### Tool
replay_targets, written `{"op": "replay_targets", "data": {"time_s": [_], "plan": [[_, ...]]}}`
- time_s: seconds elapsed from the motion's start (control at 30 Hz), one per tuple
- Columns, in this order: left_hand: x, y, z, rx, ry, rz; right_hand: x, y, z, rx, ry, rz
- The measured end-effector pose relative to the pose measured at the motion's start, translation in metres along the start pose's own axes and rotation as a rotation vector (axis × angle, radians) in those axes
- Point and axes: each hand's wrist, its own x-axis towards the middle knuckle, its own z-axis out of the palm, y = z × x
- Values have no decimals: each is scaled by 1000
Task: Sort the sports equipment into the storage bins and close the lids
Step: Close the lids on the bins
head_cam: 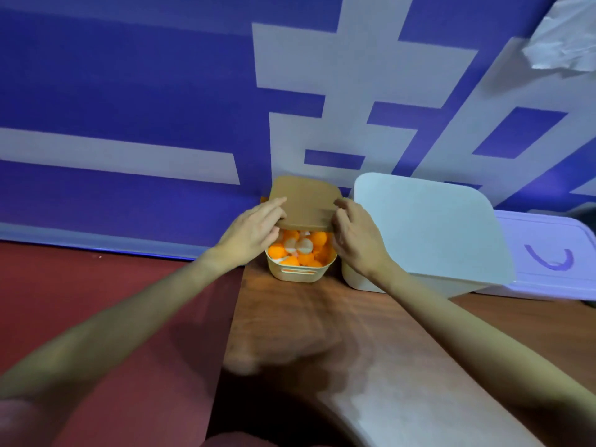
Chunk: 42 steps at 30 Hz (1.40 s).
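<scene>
While both forearms reach forward over the wooden desk (290, 321) | left hand (250, 235) and right hand (356, 240) — fingers curled — grip the tan flat lid (304, 201), tilted | over small cream bin (300, 274) of orange and white balls (298, 250) — large white lidded bin (429, 230) just beside

Tan lid (304, 201) over cream bin (300, 275) of orange and white balls (298, 250); white bin (429, 227); blue-and-white wall (161, 91); woodgrain table (322, 317).

Tan lid (304, 201) tilted over small cream bin (300, 274) (orange/white balls (298, 250) inside), half-covered.
</scene>
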Motion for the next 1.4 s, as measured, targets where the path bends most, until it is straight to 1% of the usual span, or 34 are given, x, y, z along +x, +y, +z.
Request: {"op": "replay_targets", "data": {"time_s": [0.07, 0.13, 0.27, 0.37, 0.47, 0.6, 0.67, 0.77, 0.97, 1.1, 1.23, 1.3, 1.4], "plan": [[-10, 3, 12, 4, -51, -12, -9, -4, 7, 4, -143, 32], [-18, 5, 22, -2, -86, -58, -16, -10, 15, -33, -236, 25], [-29, 7, 34, 10, -162, -105, -28, -22, 29, -192, -353, -16], [-34, 5, 39, 53, -235, -103, -32, -27, 32, -264, -437, -14], [-36, 3, 42, 120, -295, -79, -34, -31, 37, -279, -430, -16], [-36, 3, 44, 231, -346, -40, -37, -32, 39, -298, -462, 13], [-39, 3, 44, 291, -375, -6, -38, -31, 41, -269, -449, -13], [-42, 0, 43, 296, -332, 38, -39, -30, 43, -266, -453, -33], [-43, -5, 43, 290, -344, 79, -41, -30, 46, -275, -513, -33], [-53, -5, 44, 196, -390, -4, -42, -30, 48, -275, -541, -31], [-50, 2, 40, 45, -317, -112, -37, -28, 49, -242, -574, -26], [-43, 3, 33, 17, -287, -162, -31, -27, 47, -207, -568, -40], [-27, -2, 26, -7, -296, -226, -26, -25, 40, -140, -566, -30]]}}
